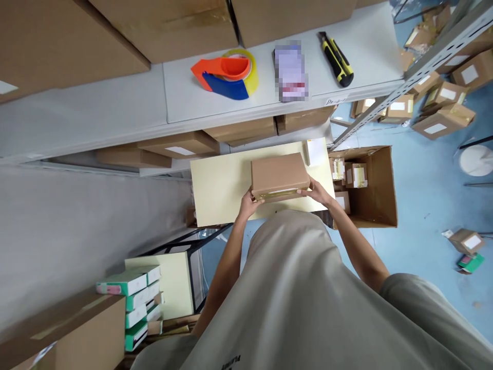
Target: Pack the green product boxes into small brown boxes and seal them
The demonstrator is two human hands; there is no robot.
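Note:
A brown cardboard box [280,172] with a strip of tape along its near side is over the pale yellow tabletop [219,190]. My left hand [249,204] grips its near left corner, thumb on the near side. At the near right corner, my right hand [316,192] holds the same box, its thumb pressed against the taped side. Whether the box rests on the table or is slightly raised, I cannot tell. Just behind the right hand, a small white box or label stack [316,151] lies at the table's far right corner.
A grey shelf [127,108] above the table carries a tape dispenser [227,74], a blurred-out phone-like item [290,72] and a yellow-black utility knife [336,60]. Right of the table stands an open carton [375,200] with small parcels. Green-white boxes [136,298] are stacked lower left.

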